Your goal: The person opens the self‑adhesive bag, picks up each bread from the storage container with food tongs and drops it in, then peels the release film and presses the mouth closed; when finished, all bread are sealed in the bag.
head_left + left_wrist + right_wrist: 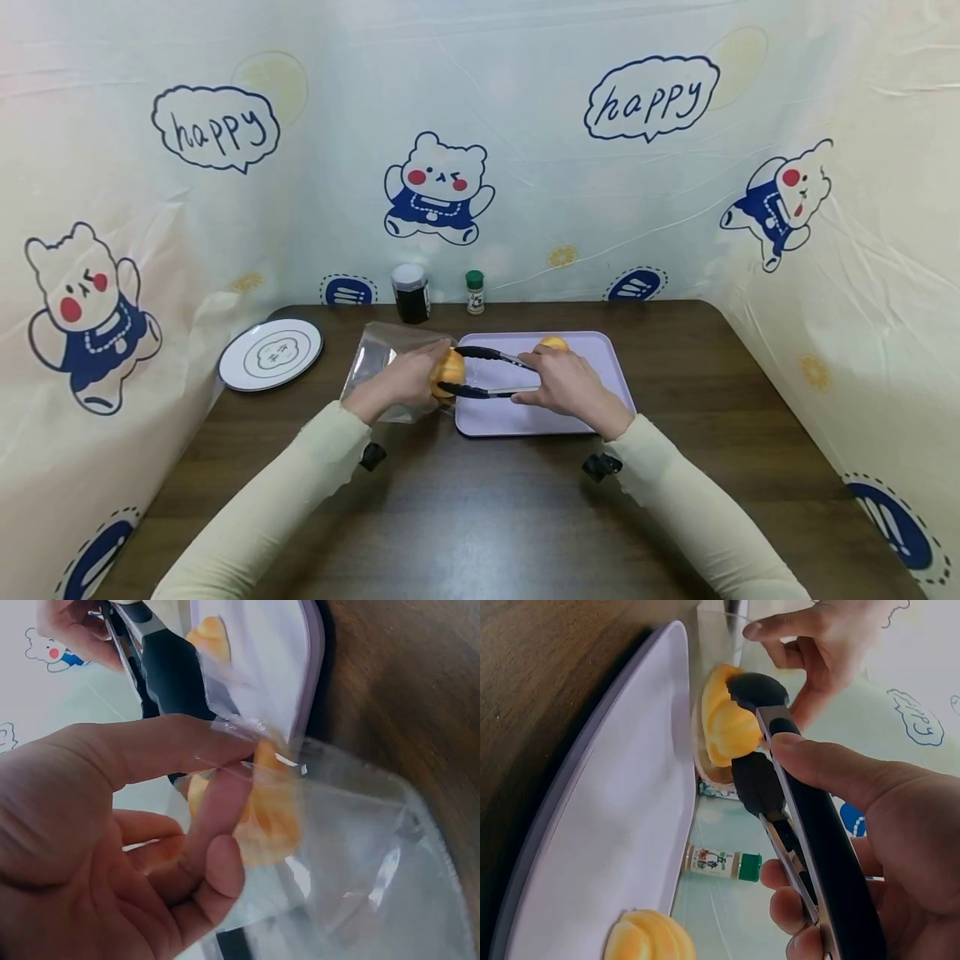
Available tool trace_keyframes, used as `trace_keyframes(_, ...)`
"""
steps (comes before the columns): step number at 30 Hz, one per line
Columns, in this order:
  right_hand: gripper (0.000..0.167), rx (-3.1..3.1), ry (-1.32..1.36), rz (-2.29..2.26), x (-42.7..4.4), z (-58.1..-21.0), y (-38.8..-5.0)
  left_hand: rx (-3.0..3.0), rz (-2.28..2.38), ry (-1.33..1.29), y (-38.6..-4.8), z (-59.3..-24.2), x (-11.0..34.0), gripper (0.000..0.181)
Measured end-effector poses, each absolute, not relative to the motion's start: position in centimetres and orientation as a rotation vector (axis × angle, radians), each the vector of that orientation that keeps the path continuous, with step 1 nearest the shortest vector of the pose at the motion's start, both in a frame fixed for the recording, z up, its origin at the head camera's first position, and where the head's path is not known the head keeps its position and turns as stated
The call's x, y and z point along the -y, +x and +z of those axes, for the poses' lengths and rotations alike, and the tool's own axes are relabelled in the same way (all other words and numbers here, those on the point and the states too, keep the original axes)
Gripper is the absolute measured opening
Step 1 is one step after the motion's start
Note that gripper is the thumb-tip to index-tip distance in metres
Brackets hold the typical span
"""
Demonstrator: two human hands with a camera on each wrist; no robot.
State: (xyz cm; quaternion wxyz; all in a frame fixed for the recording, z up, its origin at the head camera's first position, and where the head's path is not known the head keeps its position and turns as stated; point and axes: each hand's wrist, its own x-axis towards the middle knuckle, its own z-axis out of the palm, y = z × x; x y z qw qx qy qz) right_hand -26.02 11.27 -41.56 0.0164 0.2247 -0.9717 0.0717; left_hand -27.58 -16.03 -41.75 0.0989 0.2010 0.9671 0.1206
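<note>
My left hand (405, 382) pinches the edge of a clear plastic bag (360, 847), thumb and fingers at its mouth. A yellow-orange bread roll (727, 724) is at the bag's opening, seen through the plastic in the left wrist view. My right hand (566, 385) grips black-tipped metal tongs (810, 840); their two tips are spread beside the roll, and whether they touch it I cannot tell. Another roll (649, 937) lies on the lilac tray (536, 423), partly behind my right hand in the head view.
A white plate (272, 354) lies at the table's left edge. At the back stand a dark jar with a pale lid (411, 293) and a small green-capped shaker (475, 292). Brown wooden tabletop (480, 517) extends in front of the tray.
</note>
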Motion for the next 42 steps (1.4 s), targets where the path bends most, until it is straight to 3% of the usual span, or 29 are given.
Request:
trace_keyframes(9, 0.068, 2.961, 0.753, 0.155, -11.3, -41.4, -25.8, -2.902, 0.409, 0.577, -27.5, -41.8, 15.8, 0.115)
trace_keyframes(20, 0.075, 2.995, 0.818, 0.201, -12.2, -41.7, -26.3, -2.857, 0.345, 0.575, -27.7, -42.4, 16.2, 0.101)
trace_keyframes(42, 0.063, 2.956, 0.827, 0.236, -12.3, -42.7, -26.5, -2.846, 0.303, 0.561, -27.6, -42.6, 16.2, 0.104)
